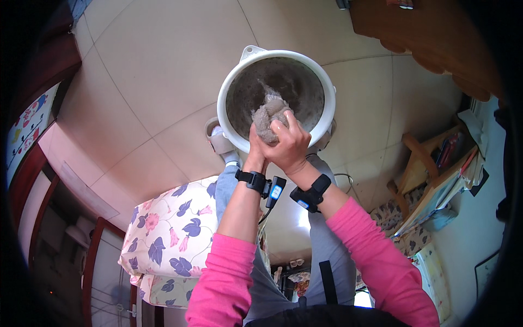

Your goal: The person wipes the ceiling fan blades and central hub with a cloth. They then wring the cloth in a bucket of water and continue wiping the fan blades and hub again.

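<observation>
Over the near side of a white plastic bucket (224, 88), both my hands grip a wet, bunched grey-brown cloth (267, 116). My right hand (292, 141) has its fingers curled over the top of the cloth. Beneath and beside it, my left hand (256, 146) presses against the cloth's left side, with most of its fingers hidden. Water streams off the far end of the cloth into the bucket. Inside the bucket is murky, dark water (302, 94).
The bucket stands on beige floor tiles (171, 61), close to my slippered feet (220, 139). A flower-patterned covered seat (171, 233) is at my left. To the right are a wooden chair (421, 159) holding books and papers, and brown wooden furniture (408, 28) at the upper corner.
</observation>
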### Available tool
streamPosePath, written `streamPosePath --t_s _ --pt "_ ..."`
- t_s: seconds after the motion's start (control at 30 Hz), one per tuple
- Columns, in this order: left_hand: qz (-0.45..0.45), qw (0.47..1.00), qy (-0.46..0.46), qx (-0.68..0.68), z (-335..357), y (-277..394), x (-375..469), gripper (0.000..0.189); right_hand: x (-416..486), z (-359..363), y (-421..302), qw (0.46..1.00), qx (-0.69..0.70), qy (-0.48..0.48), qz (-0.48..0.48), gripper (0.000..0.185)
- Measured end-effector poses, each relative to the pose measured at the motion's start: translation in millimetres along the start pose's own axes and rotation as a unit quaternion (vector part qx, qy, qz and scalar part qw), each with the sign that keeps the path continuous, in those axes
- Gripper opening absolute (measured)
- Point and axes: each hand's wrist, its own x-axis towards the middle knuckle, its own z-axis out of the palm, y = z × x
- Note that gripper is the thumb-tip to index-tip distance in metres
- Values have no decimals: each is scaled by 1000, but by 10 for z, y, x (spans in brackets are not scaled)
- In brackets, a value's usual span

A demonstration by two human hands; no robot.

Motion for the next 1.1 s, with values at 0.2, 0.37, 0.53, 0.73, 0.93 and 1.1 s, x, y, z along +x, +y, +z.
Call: streamPosePath --t_s 0.2,0.37,0.53,0.73,0.93,1.1 --pt "16 985 127 119 -133 -34 177 34 201 263 273 997 -7 2 83 25" --pt "44 982 142 120 -329 -19 135 34 414 457 908 965 -39 -50 255 26" --pt "8 952 194 236 -369 93 231 71 408 672 1313 973 -79 -100 195 28" --pt "46 931 196 306 -351 136 286 86 0 1286 1511 912 -287 -293 -3 47" --pt "52 922 132 359 -450 196 338 91 199 1484 1916 886 -134 -354 268 32" --pt "-3 945 155 287 -347 213 260 94 115 435 1232 800 328 -328 381 24"
